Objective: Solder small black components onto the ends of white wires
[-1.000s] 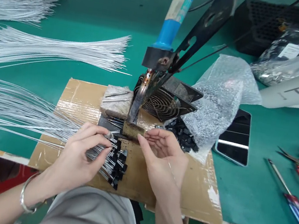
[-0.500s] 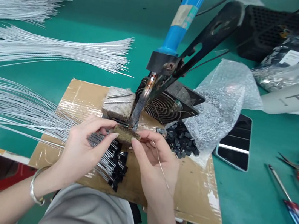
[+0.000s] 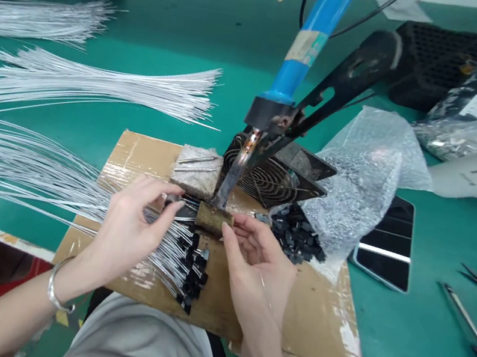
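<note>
A fixed soldering iron point(image 3: 271, 117) with a blue handle slants down over a cardboard sheet point(image 3: 316, 313) on the green bench, its tip meeting a small brownish block point(image 3: 213, 218) at the middle of the sheet. Judging by how things lie, the work is partly done: a fan of white wires already fitted with small black end pieces point(image 3: 193, 271) lies on the cardboard just below the block, while a loose heap of black parts point(image 3: 296, 243) spills from a bubble-wrap bag point(image 3: 358, 174) to the right, and several bundles of bare white wires point(image 3: 99, 82) lie spread on the bench further back and to the left. So a good share of wires and parts looks unworked.

The left hand point(image 3: 131, 231) rests over the near bundle of wires, thumb and forefinger pinched together on what seems to be a single wire end point(image 3: 175, 199) held just left of the block and the iron's tip; the piece is too small to tell whether it carries a black part. The other fingers curl loosely. The right hand point(image 3: 260, 267) lies palm up beside the block, fingers half open, the thumb and fingertip point(image 3: 226, 232) touching the block's right end. A thin strand crosses the palm. A dark fan housing point(image 3: 275, 175) stands behind the iron, and a phone point(image 3: 387, 243) lies to the right.
</note>
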Demonstrator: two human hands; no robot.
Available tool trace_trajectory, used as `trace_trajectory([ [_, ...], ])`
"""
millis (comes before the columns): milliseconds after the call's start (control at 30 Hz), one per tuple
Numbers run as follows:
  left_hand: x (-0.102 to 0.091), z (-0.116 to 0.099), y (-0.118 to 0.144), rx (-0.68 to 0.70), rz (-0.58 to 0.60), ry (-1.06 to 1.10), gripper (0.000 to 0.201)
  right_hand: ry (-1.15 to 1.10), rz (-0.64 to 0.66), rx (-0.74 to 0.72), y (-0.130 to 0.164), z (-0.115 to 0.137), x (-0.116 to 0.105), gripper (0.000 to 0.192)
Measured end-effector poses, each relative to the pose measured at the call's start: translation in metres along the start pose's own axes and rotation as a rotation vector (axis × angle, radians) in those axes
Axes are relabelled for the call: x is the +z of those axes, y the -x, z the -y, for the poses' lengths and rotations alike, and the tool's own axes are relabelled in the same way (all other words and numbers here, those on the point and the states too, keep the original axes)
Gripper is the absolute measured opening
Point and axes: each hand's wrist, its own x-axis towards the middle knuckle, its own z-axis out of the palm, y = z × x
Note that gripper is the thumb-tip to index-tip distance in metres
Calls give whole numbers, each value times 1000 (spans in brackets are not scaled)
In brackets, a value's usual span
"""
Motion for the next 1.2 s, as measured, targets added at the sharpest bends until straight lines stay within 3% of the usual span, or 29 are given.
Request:
trace_trajectory([
  [100,-19,30,-31,88,-68,-302,12,207,-53,-101,-3,-3,-5,26],
  [167,-29,60,-62,90,-19,-588,18,313,-104,-203,-3,-4,-11,33],
  [333,-40,132,-141,89,78,-700,28,305,-173,-315,4,-9,-30,51],
  [467,-43,161,-166,115,134,-719,30,305,-221,-283,9,-19,-37,52],
  [633,-52,171,-164,149,111,-730,27,281,-231,-221,8,-21,-37,54],
  [900,-69,168,-151,169,-26,-733,27,305,-236,-123,7,-8,-32,63],
  [1067,-76,164,-140,191,-127,-681,23,280,-260,-156,8,-8,-32,60],
  [1200,-90,151,-110,260,-224,-648,17,195,-296,-219,10,-12,-35,54],
])
